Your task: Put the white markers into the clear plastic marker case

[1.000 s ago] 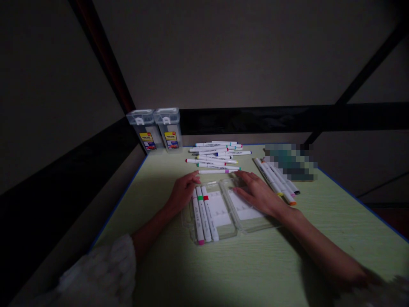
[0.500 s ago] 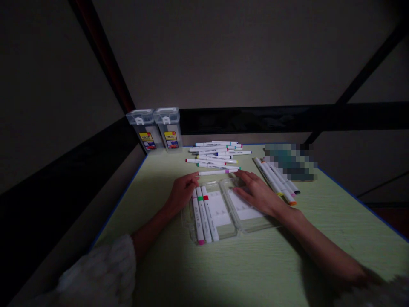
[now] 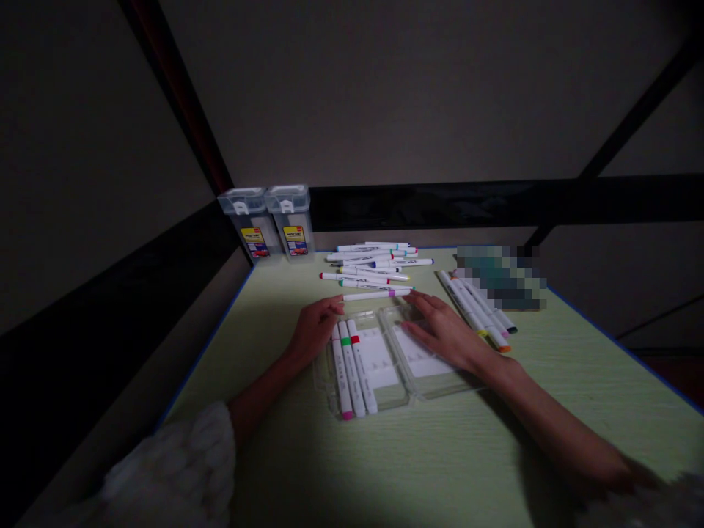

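Note:
Past the far edge of an open clear plastic case lies a white marker with a purple band, crosswise between my hands. My left hand is curled at the case's far left corner, its fingertips at the marker's left end. Over the right half of the case my right hand is stretched out, thumb apart, fingertips at the marker's right end. Three white markers sit side by side in the left half, with pink, green and red marks. White paper shows in both halves.
Several white markers lie in a loose pile at the back. Another group of markers is at the right, beside a pixelated flat object. Two clear lidded boxes stand at the back left, near the wall and the table's blue edge.
Almost nothing differs. Both hands and the purple-banded marker stay where they were, apart from a very slight shift of the view.

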Demonstrator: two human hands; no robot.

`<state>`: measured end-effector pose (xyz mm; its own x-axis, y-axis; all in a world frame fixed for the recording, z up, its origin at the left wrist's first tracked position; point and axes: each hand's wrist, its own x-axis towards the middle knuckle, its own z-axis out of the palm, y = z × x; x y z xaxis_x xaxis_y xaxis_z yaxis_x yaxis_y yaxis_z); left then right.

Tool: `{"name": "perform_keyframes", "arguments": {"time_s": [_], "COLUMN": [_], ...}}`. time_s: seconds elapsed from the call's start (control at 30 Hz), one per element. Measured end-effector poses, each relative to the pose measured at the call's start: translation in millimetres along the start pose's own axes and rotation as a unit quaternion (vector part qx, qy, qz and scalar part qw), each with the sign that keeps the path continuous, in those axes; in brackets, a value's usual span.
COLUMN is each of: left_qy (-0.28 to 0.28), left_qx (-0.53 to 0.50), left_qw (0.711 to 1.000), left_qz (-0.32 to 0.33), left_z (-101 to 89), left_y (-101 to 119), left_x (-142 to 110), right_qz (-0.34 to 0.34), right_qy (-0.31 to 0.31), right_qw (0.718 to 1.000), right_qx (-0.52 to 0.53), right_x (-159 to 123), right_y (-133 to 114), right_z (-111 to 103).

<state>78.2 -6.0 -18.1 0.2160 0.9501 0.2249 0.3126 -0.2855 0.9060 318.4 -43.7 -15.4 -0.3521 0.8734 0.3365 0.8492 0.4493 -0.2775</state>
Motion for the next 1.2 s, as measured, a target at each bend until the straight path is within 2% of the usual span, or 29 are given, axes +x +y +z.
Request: {"name": "perform_keyframes", "arguments": {"time_s": [0.13,0.43,0.83,1.2], "left_qy": [0.013,0.02,0.083,0.082], "left_qx": [-0.013,-0.06,-0.09,-0.081], "left_qw": [0.999,0.997,0.992,0.993], "left_qz": [0.028,0.035,-0.009,-0.025], "left_z": [0.0,-0.1,-0.2,0.1], "left_y": [-1,-6,-1,-1], "left_x": [1,3,5,5], "right_qz": [-0.006,0.006,0.015,0.058], "right_qy": [0.004,0.018,0.065,0.101], "right_qw": [1.0,1.0,0.995,0.973], "right_qx": [0.011,0.02,0.072,0.199], "right_x": [0,-1,-1,0], "right_y": [1,-3,-11,-13], "right_z": [0,-4,-11,-9]}}
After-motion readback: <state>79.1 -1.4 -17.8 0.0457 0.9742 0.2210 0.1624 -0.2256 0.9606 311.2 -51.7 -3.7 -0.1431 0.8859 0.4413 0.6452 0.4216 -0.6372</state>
